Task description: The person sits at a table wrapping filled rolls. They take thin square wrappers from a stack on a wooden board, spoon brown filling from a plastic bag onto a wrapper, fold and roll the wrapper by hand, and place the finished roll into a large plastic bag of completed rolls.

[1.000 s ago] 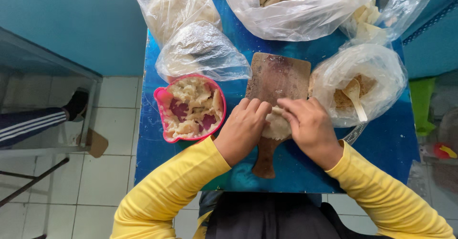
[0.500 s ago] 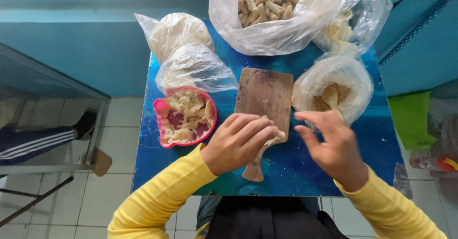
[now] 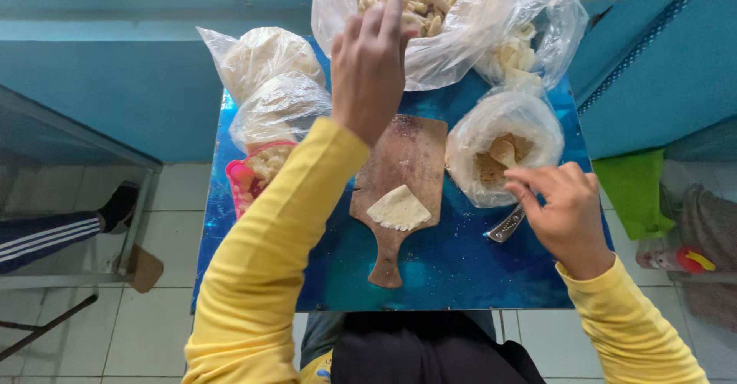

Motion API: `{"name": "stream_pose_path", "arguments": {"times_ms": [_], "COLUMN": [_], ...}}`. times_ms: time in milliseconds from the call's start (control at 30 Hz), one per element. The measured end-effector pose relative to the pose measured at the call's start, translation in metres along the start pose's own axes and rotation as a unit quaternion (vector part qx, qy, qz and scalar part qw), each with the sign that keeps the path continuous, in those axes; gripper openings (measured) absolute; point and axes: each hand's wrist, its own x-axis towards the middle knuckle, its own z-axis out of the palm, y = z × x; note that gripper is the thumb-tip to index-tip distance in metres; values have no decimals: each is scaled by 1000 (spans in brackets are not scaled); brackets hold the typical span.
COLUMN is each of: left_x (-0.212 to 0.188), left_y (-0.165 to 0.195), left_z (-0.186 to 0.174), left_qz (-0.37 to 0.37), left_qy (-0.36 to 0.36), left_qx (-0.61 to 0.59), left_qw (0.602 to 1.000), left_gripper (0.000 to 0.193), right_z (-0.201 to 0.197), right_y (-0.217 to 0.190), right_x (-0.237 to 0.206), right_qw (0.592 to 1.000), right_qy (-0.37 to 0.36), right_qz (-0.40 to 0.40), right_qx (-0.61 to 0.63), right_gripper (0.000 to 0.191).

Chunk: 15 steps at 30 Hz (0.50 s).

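A flat pale dough piece (image 3: 398, 208) lies on the wooden paddle board (image 3: 403, 161) on the blue table (image 3: 461, 269). My left hand (image 3: 370, 69) is lifted over the board with its back to me. Its fingers stretch toward the big clear bag of finished pale pastries (image 3: 430, 16), and I see nothing in it. My right hand (image 3: 560, 211) sits at the table's right, fingers curled at the rim of a bag of crumbly filling (image 3: 499, 146). It pinches a metal-handled spoon (image 3: 505, 227) that reaches into that bag.
Two bags of dough wrappers (image 3: 269, 77) stand at the back left, above a pink bowl (image 3: 244, 177) of mixed filling that my left sleeve partly hides. A smaller bag of pastries (image 3: 533, 39) sits at the back right. A person's dark striped trouser leg and shoe (image 3: 61, 227) are on the tiled floor at left.
My left hand has left the board and risen toward the big bag, uncovering the dough piece. My right hand has moved from the dough to the spoon at the filling bag.
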Motion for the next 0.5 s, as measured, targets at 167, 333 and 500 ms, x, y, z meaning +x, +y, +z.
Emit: {"name": "stream_pose_path", "arguments": {"times_ms": [167,333,500], "left_x": [-88,-149,-175], "left_y": [29,32,28], "left_z": [-35,-63,-67], "left_qz": [-49,-82,-113], "left_qy": [-196,-381,-343], "left_qx": [-40,-28,-64], "left_qw": [979,920,930], "left_gripper": [16,24,16], "right_z": [14,30,36], "right_y": [19,28,30], "right_x": [5,10,9], "right_qw": [998,987,994], "right_qy": [49,91,76], "right_qz": [41,8,30], "right_qx": [-17,-131,-74], "right_gripper": [10,5,4]}}
